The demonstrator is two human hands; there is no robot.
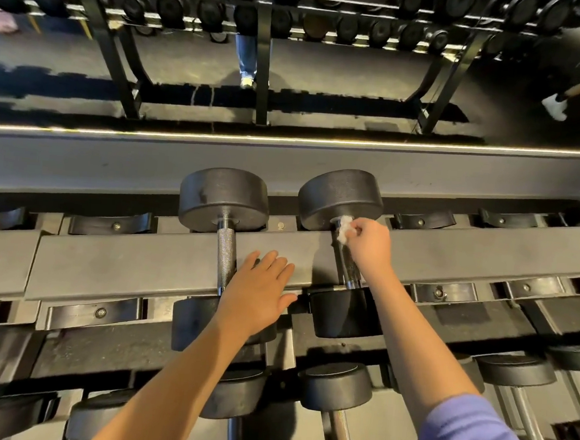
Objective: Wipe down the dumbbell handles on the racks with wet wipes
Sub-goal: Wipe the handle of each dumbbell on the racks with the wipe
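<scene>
In the head view, the right hand (369,241) is pinching a bunched white wet wipe (345,223) against the far end of the right dumbbell's handle (349,263), just below its far head. The left hand (260,286) is lying released, fingers straight and spread, on the rack's flat rail (124,263) between that dumbbell and the left dumbbell (225,198). I judge the wiping of this handle to be starting at its top, so the next move is calling for a firm drag of the wipe down toward the near head, wrapping round the underside, before the knurled handle (226,256) alongside is getting its turn.
</scene>
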